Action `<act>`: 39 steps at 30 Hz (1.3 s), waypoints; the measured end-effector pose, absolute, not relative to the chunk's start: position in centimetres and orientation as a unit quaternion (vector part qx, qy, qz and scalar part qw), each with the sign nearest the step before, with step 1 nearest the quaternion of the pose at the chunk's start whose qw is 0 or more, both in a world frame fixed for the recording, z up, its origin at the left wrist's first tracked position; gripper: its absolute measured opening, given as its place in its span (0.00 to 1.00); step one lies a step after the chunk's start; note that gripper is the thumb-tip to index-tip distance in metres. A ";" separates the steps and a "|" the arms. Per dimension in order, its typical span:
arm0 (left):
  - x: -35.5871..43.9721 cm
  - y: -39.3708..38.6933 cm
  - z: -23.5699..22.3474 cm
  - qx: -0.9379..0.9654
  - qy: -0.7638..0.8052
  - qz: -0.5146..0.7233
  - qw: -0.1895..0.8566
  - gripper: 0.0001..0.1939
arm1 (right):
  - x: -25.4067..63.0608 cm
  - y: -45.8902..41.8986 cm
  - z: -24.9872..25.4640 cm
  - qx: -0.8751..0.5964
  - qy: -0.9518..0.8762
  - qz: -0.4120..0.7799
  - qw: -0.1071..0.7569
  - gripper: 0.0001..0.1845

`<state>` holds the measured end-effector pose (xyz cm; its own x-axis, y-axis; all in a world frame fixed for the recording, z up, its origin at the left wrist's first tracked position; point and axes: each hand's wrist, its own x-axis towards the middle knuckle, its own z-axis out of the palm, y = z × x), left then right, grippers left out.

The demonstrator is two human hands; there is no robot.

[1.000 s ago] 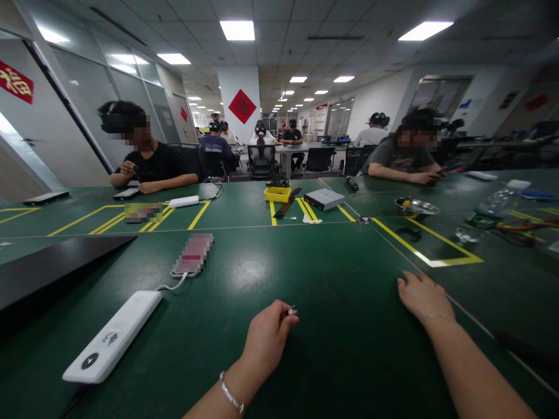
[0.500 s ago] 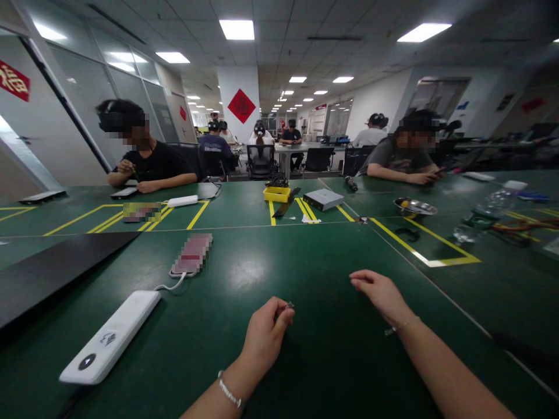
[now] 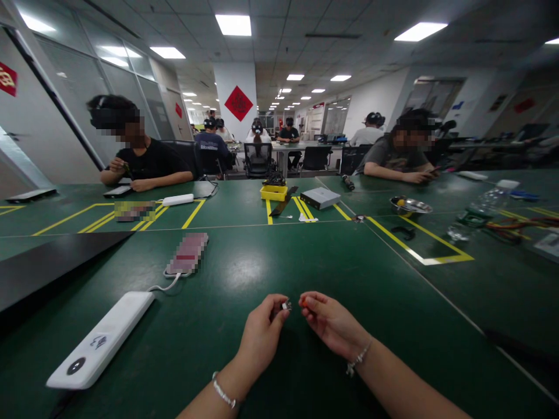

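Note:
My left hand point(image 3: 265, 327) pinches a small metal and white piece point(image 3: 286, 305) between thumb and forefinger; its exact kind is too small to tell. Just to its right, my right hand point(image 3: 329, 323) holds a small orange piece point(image 3: 304, 302) at its fingertips, mostly covered by the fingers. A narrow gap separates the two pieces. Both hands are above the green table point(image 3: 244, 265), close to its near side.
On the left lie a white power bank point(image 3: 105, 337), a cabled phone point(image 3: 187, 254) and a dark panel point(image 3: 56, 262). Farther back are a yellow bin point(image 3: 273, 192), a grey box point(image 3: 321, 198), a metal bowl point(image 3: 411, 205) and a plastic bottle point(image 3: 480, 209). Two people sit across the table.
My right hand has moved left and down, close to my left hand, and an orange piece now shows in its fingers. My left hand has turned slightly, showing more of its piece.

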<state>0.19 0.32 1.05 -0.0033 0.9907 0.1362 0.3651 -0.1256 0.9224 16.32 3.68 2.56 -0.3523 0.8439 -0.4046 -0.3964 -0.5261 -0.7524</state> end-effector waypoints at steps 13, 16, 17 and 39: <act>0.0 0.1 1.7 0.639 0.555 0.414 0.336 0.09 | 15.7 3.4 1.6 -0.396 -0.565 0.600 0.404 0.09; 0.1 0.0 1.8 0.643 0.561 0.406 0.328 0.09 | 15.8 3.4 1.3 -0.415 -0.604 0.544 0.409 0.08; 0.1 0.0 1.8 0.645 0.563 0.401 0.325 0.09 | 15.9 3.4 1.3 -0.423 -0.611 0.531 0.407 0.08; 0.6 -0.2 1.0 0.640 0.595 0.419 0.247 0.09 | 13.5 1.4 0.6 -0.434 -0.402 0.643 0.486 0.20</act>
